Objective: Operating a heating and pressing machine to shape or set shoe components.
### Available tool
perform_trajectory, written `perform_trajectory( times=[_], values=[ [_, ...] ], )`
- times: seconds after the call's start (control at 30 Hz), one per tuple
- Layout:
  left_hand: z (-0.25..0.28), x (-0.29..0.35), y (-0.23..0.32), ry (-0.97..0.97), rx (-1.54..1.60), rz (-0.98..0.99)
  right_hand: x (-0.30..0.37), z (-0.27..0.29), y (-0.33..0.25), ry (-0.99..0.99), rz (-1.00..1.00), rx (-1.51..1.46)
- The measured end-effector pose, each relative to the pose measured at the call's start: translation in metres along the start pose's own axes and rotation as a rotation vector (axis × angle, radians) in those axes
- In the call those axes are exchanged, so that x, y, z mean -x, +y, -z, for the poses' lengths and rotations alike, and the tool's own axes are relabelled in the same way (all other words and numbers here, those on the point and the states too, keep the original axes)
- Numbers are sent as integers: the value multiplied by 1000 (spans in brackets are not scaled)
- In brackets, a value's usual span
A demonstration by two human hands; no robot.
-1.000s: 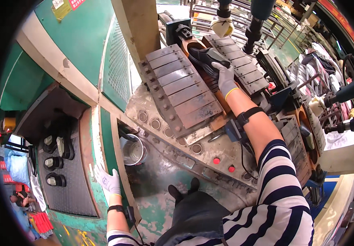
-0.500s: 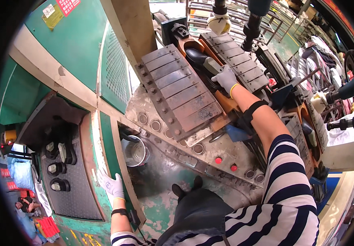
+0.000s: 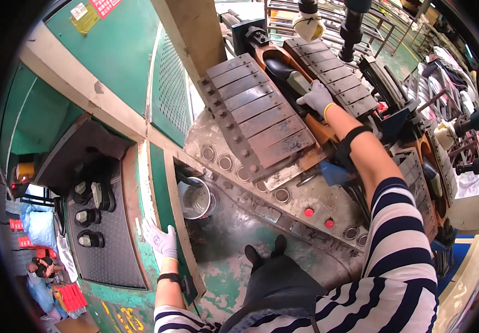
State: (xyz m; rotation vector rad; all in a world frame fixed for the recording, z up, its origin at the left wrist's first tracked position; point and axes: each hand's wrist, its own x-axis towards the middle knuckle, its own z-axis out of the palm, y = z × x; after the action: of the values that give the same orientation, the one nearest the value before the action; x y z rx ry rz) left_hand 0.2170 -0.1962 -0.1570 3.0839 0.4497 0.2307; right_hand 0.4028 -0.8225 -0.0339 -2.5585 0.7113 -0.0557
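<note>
A black shoe (image 3: 277, 67) on a grey-green last (image 3: 299, 83) lies in the trough of a press, between two segmented metal pad blocks (image 3: 261, 111). My right hand (image 3: 317, 99), in a grey-white glove, reaches over the press with its fingers curled at the near end of the last and shoe. Part of the shoe is hidden under that hand. My left hand (image 3: 160, 240), in a white glove, rests against the edge of a green cabinet (image 3: 164, 194), thumb and fingers apart, holding nothing.
Several black shoes on lasts (image 3: 88, 216) stand on a dark mat inside the cabinet at left. A metal bucket (image 3: 196, 200) stands below the press table. Red buttons (image 3: 309, 212) line its front. Another shoe (image 3: 429, 169) sits in a second press at right. Blue-black cylinders (image 3: 351, 33) hang above.
The whole view has shifted a little, so the scene sits further right and slightly higher. My right hand stays at the shoe and my left hand at the cabinet edge.
</note>
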Motion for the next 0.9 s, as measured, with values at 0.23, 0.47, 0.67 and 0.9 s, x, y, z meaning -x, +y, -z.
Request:
perform_trajectory(
  times=[0.23, 0.47, 0.67, 0.9],
  values=[
    [3, 3, -3, 12, 51, -47, 24, 31, -20, 90, 68, 378],
    [17, -7, -74, -21, 304, -479, 191, 90, -89, -215, 524, 197],
    [26, -6, -98, 19, 193, -614, 420, 33, -59, -782, 334, -183],
    [23, 3, -104, 40, 233, -584, 626, -142, 151, -875, -171, -132]
  ],
)
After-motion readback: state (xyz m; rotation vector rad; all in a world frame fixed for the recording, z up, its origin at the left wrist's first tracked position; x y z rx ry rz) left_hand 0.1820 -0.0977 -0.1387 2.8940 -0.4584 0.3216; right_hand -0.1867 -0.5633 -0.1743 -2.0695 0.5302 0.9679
